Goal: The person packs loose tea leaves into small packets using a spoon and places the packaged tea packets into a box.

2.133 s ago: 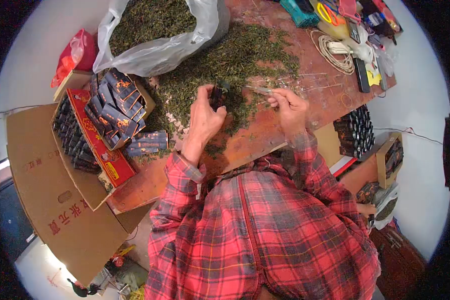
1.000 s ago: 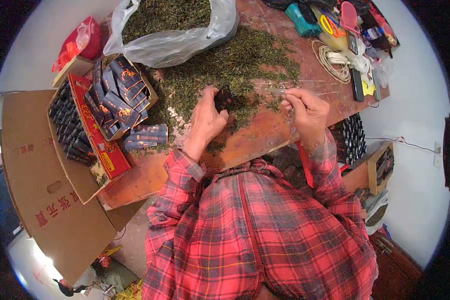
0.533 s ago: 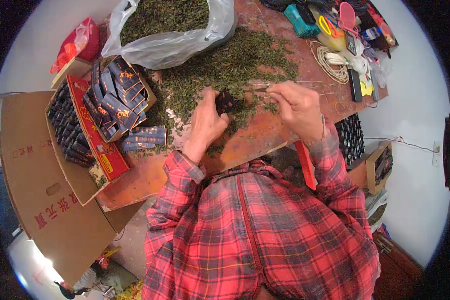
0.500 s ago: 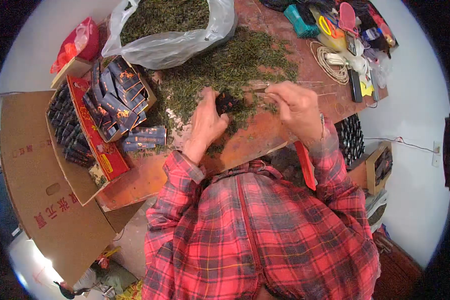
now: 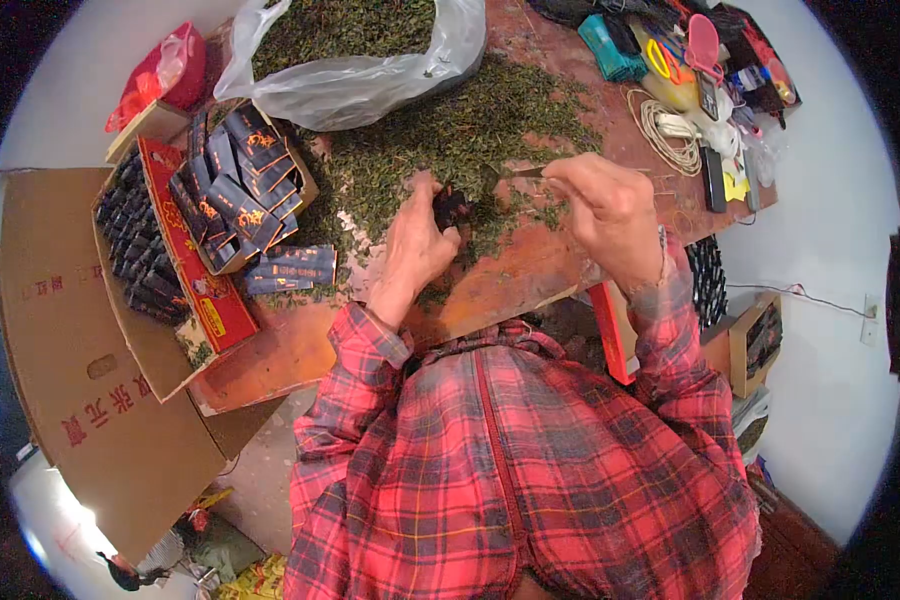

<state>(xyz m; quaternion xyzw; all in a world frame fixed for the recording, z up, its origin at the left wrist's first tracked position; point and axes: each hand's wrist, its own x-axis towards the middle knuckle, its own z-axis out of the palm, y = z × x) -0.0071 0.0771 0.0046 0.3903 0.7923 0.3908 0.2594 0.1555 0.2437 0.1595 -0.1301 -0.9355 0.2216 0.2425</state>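
Reddish, worn wood forms the tabletop, with a white wall beyond its right end. Taking the plastic bag as landmark, a coiled cord, scissors and a teal item lie to its right. A red basket is left of it.

The bag stands open, with dried leaves inside; more dried leaves spread over the wood to its right and in front of it. Front-left of the bag, a small carton is heaped with black packets, and the red-sided box beside it has dark packets packed in rows. Loose packets lie just in front of the carton.

In front of the bag, to the right, the left hand closes its thumb and fingers around a dark packet among the leaves. Farther right, the right hand pinches a thin tool pointing toward the packet; its tip is probably near the opening, though the view is poor. Wood shows between the leaves and the table's front edge, and between the right hand and the cord.
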